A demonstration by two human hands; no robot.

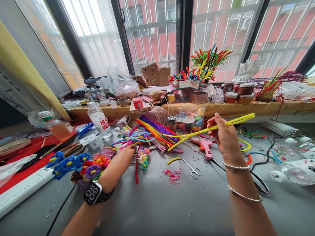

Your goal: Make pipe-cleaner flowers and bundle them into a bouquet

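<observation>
My right hand (225, 136) is raised over the grey table (157, 203), its fingers closed on a few long yellow pipe cleaners (233, 123) that slant from upper right down toward the pile. My left hand (121, 160), with a smartwatch on the wrist, reaches into the heap of coloured pipe cleaners (150, 132); its fingertips are hidden among them. Finished pipe-cleaner flowers (78, 164) in blue, orange, red and purple lie just left of that hand.
Small scissors (193, 169) and pink scraps (172, 175) lie mid-table, a pink glue gun (205, 146) beside them. Water bottles (98, 119) stand left and lie right. The window ledge (246, 108) holds jars, bags and a pot of upright pipe cleaners (204, 64). A white power strip (22, 190) lies left.
</observation>
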